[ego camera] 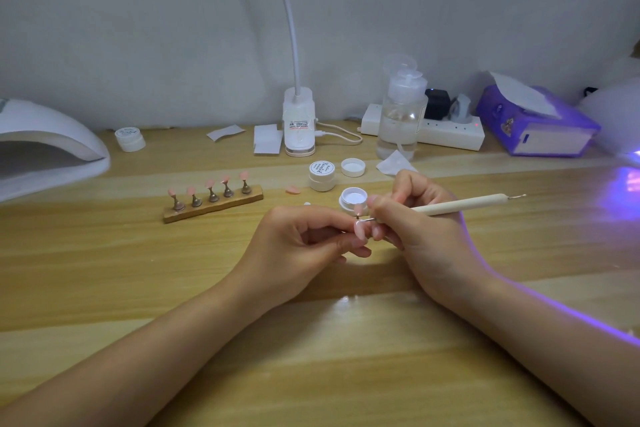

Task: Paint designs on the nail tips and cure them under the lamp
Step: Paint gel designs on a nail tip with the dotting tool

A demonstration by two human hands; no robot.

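Gripping the dotting pen [460, 203] in curled right hand [420, 229], shaft running out rightward, metal point aimed left. Pinching the pink nail tip [360, 229] in left hand [304, 239] fingertips, just beside and under that point, above the table [311, 357].

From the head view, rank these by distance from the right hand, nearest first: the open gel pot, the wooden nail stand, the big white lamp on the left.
1. Open gel pot, just behind the right hand.
2. Wooden nail stand, left of centre.
3. White lamp, at the far left edge.
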